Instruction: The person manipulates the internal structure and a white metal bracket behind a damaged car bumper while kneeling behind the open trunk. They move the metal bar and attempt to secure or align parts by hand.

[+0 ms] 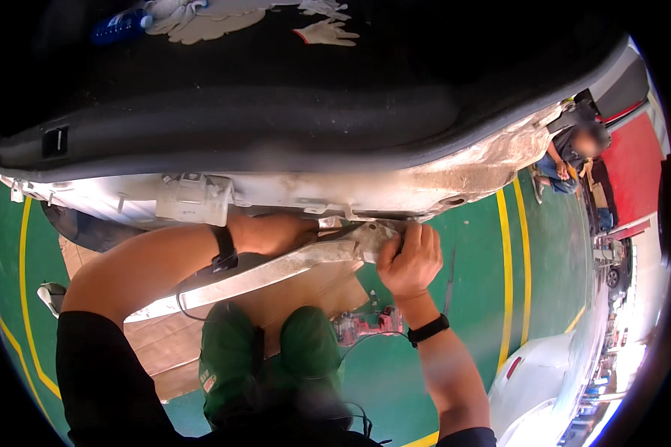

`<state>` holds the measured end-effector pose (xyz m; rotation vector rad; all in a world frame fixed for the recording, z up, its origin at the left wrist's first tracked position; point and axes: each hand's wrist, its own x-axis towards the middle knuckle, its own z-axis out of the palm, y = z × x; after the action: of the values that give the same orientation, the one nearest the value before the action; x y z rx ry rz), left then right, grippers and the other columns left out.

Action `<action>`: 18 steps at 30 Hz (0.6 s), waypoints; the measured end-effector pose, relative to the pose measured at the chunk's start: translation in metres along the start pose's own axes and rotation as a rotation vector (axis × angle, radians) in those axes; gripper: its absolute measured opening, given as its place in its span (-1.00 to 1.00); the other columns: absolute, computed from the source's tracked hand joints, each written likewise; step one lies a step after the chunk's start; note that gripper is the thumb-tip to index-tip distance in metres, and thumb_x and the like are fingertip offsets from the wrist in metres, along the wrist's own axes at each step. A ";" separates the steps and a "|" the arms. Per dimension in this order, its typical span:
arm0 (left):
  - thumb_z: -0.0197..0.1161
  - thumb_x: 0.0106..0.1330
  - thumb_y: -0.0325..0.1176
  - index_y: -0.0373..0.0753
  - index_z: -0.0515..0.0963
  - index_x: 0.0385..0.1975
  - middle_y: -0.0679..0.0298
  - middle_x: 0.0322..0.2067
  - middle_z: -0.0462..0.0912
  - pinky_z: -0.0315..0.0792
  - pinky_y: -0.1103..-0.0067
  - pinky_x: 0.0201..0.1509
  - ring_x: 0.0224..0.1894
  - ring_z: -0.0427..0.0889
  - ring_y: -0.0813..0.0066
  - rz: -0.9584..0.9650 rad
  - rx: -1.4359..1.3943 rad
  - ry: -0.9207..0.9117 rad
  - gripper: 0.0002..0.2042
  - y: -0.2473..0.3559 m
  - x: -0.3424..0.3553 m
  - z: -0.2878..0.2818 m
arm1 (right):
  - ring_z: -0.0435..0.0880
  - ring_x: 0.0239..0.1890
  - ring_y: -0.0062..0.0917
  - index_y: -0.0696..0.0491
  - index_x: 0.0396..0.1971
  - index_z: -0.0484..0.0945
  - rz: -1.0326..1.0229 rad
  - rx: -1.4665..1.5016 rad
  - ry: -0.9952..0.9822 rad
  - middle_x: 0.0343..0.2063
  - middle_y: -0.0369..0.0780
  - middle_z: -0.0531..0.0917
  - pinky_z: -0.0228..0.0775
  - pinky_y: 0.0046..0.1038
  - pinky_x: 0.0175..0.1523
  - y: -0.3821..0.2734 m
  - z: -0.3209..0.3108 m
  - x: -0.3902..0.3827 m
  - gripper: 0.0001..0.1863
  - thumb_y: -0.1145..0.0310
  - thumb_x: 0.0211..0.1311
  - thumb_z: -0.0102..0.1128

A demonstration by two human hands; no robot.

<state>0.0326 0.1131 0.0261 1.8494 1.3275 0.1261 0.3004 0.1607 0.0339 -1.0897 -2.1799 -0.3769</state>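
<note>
A long whitish bumper beam (pixel 231 287) slants below the car's stripped rear panel (pixel 268 192), its right end up near the panel's lower edge. My right hand (pixel 411 259) is closed around that end of the beam, the fingers curled over its top. My left hand (pixel 276 234) reaches in between the panel and the beam, left of my right hand. Its fingers are hidden there, so its grip does not show. A pale bracket (pixel 194 197) juts from the panel above my left wrist.
Black trunk trim (pixel 276 134) spans above, with white gloves (pixel 326 32) and a blue bottle (pixel 121 27) beyond it. Cardboard (pixel 179 350) covers the green floor below. Red items (pixel 369 324) lie beside my knees. A person (pixel 566 160) crouches at right; a white car part (pixel 533 380) stands lower right.
</note>
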 end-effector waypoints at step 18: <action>0.11 0.44 -0.28 -0.32 0.56 -0.32 -0.10 -0.48 0.67 0.51 0.08 -0.28 -0.42 0.67 -0.15 -0.011 0.246 0.336 -0.78 0.045 -0.038 -0.010 | 0.51 -0.39 -0.09 0.10 -0.41 0.51 0.045 0.037 -0.025 -0.46 -0.09 0.52 0.39 -0.11 -0.32 -0.007 -0.003 0.000 -0.90 0.42 0.09 0.09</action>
<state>0.0440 0.0830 0.0767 2.0927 1.6439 0.2893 0.2963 0.1552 0.0363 -1.1264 -2.1720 -0.3036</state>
